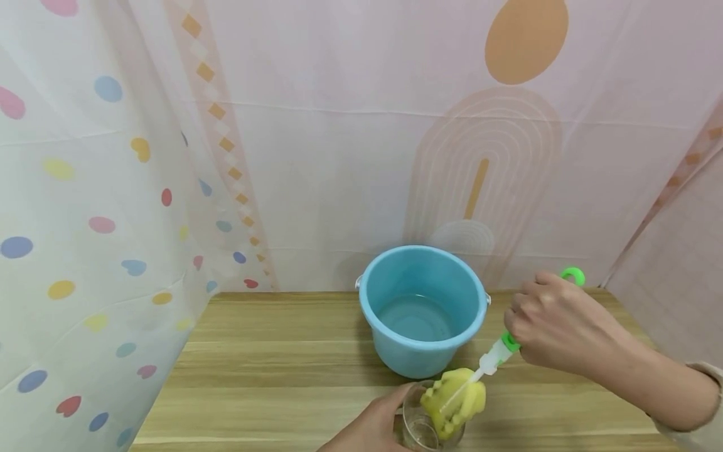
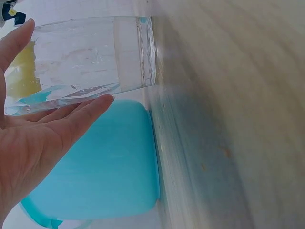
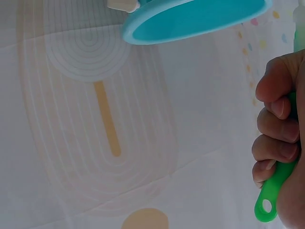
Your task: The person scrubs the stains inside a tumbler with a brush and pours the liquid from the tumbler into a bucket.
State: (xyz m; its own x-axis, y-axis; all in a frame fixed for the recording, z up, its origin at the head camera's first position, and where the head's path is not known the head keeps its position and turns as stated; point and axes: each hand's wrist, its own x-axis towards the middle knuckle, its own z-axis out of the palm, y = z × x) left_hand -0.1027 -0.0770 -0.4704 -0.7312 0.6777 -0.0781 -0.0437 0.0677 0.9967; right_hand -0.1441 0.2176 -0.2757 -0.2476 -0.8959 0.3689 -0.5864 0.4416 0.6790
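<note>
A clear glass cup (image 1: 419,422) stands at the front of the table. My left hand (image 1: 374,424) holds it from the side, thumb and fingers on opposite sides of the wall in the left wrist view, where the cup (image 2: 81,57) has its base at or very near the tabletop. My right hand (image 1: 556,323) grips the green handle (image 3: 281,179) of a sponge bottle brush, fingers curled round it. The brush slants down to the left, and its yellow sponge head (image 1: 454,398) is at the cup's mouth, partly inside. The sponge's lower end is seen only through the glass.
Just behind the cup stands a light blue bucket (image 1: 390,351) with some water in the bottom. Wood-grain tabletop (image 1: 254,370) extends to the left of it. A patterned curtain (image 1: 316,176) closes off the back and both sides.
</note>
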